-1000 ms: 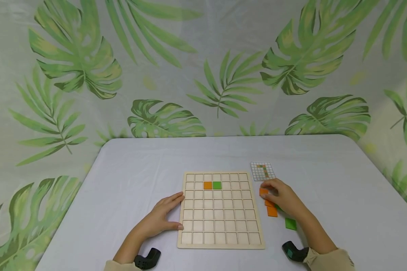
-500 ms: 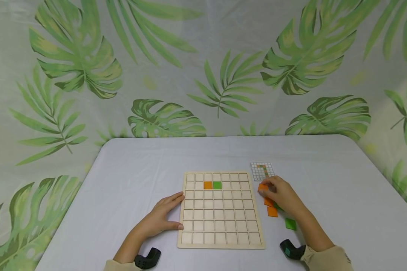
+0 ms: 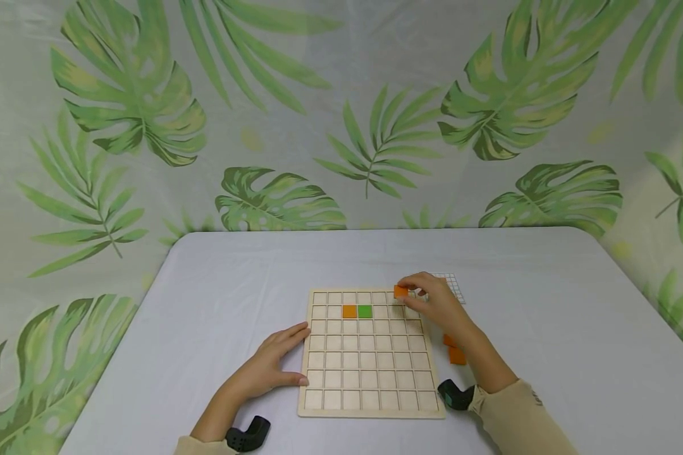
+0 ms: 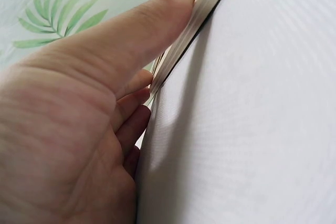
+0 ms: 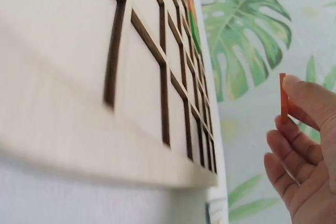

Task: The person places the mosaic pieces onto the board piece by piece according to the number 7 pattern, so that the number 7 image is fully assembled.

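A wooden grid board point(image 3: 350, 361) lies on the table, with an orange tile point(image 3: 350, 311) and a green tile point(image 3: 365, 311) side by side in its second row. My left hand point(image 3: 267, 363) rests against the board's left edge, fingers and thumb spread; the left wrist view shows its thumb point(image 4: 152, 22) touching the rim. Above the board's upper right part, my right hand point(image 3: 435, 300) pinches another orange tile point(image 3: 401, 291) between thumb and fingers. Seen edge-on in the right wrist view, that held tile point(image 5: 283, 98) is apart from the board.
Right of the board lie more orange tiles point(image 3: 457, 356), partly covered by the right forearm. A small printed grid card point(image 3: 454, 287) sits behind the right hand, partly hidden. Black wrist devices point(image 3: 249, 435) are at both wrists. A leaf-patterned cloth point(image 3: 375, 145) stands behind the table.
My right hand has lifted the orange tile from the pile and carried it left and away over the board's upper right. The forearm now hides the green tiles. My left hand has stayed put.
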Tool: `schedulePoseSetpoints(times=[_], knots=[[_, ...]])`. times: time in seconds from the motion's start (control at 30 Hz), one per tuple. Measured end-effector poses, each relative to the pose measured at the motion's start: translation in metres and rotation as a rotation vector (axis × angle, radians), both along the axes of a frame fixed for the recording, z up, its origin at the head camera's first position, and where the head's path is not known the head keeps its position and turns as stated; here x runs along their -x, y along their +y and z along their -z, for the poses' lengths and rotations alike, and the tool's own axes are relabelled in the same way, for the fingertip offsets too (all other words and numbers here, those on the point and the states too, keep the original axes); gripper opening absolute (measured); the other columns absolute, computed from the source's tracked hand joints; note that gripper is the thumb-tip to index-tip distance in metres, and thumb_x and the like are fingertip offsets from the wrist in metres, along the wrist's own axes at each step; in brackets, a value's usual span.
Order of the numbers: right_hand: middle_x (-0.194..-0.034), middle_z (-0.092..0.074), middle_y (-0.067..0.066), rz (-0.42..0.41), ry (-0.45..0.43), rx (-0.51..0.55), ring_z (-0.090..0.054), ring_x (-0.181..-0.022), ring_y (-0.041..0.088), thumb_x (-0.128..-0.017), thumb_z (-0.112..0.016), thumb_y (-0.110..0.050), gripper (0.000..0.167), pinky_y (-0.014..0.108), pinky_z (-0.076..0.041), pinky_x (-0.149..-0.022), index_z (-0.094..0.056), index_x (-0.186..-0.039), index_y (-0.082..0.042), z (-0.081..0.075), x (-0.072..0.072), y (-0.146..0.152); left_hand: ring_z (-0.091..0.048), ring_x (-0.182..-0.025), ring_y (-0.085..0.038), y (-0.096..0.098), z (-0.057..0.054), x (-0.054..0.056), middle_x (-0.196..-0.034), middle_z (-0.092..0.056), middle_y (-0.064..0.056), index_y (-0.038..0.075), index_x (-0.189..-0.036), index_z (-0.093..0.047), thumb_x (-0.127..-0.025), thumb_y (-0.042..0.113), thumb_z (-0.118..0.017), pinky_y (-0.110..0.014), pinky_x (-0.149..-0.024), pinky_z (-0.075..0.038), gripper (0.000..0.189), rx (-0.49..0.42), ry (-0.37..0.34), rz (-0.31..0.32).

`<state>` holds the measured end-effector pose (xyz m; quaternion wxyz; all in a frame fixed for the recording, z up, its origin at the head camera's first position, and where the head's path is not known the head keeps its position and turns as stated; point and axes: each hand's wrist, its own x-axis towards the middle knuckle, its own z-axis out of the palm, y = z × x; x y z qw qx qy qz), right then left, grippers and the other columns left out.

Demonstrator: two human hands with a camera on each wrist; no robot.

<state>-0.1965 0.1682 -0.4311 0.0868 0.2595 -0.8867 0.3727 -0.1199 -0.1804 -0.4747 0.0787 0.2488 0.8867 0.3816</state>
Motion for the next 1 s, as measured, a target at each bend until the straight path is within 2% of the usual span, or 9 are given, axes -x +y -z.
schedulePoseSetpoints(times=[0.2, 0.43, 0.77, 1.0], knots=[[-0.101, -0.06, 0.006, -0.08, -0.073, 0.003, -0.055, -0.089, 0.022, -0.081, -0.067, -0.013, 0.025, 0.036, -0.048, -0.072, -0.064, -0.104, -0.004, 0.01, 0.009, -0.02, -0.022, -0.129, -0.029, 0.0, -0.001, 0.0, -0.145, -0.026, 0.001, 0.011, -0.139, -0.036, -0.066, 0.049, -0.071, -0.053, -0.1, -0.018, 0.089, 0.005, 0.007, 0.01], [-0.102, -0.059, 0.0, -0.073, -0.187, -0.053, -0.055, -0.092, 0.017, -0.082, -0.065, -0.019, 0.024, 0.033, -0.046, -0.077, -0.064, -0.105, -0.009, 0.025, 0.01, -0.024, -0.022, -0.129, -0.029, 0.0, -0.001, 0.0, -0.145, -0.026, 0.001, 0.011, -0.139, -0.036, -0.066, 0.049, -0.071, -0.052, -0.1, -0.017, 0.09, 0.009, 0.011, 0.009], [-0.095, -0.055, -0.003, -0.113, -0.21, -0.048, -0.05, -0.085, 0.013, -0.078, -0.069, -0.022, 0.024, 0.032, -0.045, -0.075, -0.067, -0.101, -0.014, 0.03, 0.011, -0.025, -0.022, -0.129, -0.029, -0.001, -0.001, 0.0, -0.145, -0.025, 0.001, 0.012, -0.139, -0.035, -0.066, 0.05, -0.071, -0.053, -0.1, -0.018, 0.09, 0.009, 0.004, 0.005], [-0.096, -0.054, -0.006, -0.111, -0.217, -0.053, -0.05, -0.09, 0.013, -0.076, -0.071, -0.025, 0.025, 0.034, -0.044, -0.08, -0.068, -0.099, -0.015, 0.032, 0.011, -0.024, -0.022, -0.129, -0.028, 0.0, -0.002, 0.0, -0.145, -0.026, 0.001, 0.012, -0.139, -0.035, -0.066, 0.05, -0.071, -0.052, -0.1, -0.019, 0.09, 0.007, 0.001, 0.009]])
